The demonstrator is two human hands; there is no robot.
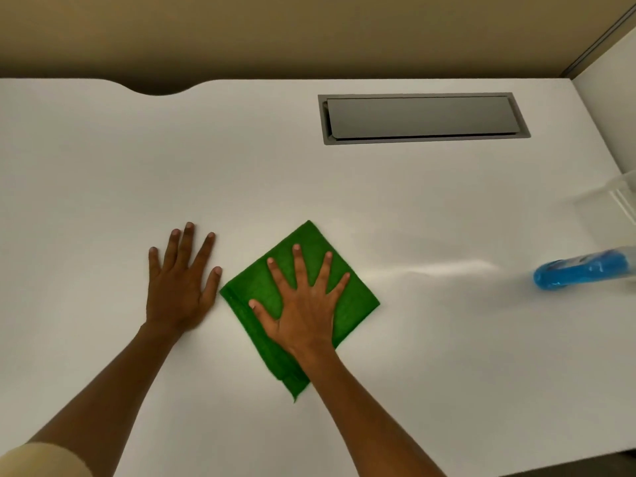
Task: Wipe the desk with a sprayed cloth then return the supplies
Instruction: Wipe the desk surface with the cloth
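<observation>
A folded green cloth [356,297] lies flat on the white desk [103,173], a little below the middle. My right hand [303,304] presses down on the cloth with its fingers spread wide. Just left of the cloth, my left hand [180,284] rests palm down on the bare desk, fingers apart, holding nothing. A spray bottle [581,271] with blue liquid stands at the far right edge of the view, apart from both hands. A faint shiny streak runs across the desk from the cloth toward the bottle.
A grey cable hatch [423,118] with a shut lid is set into the desk at the back right. A clear plastic container [624,191] stands at the right edge. The desk's back edge has a curved notch at the left; a beige wall stands behind it.
</observation>
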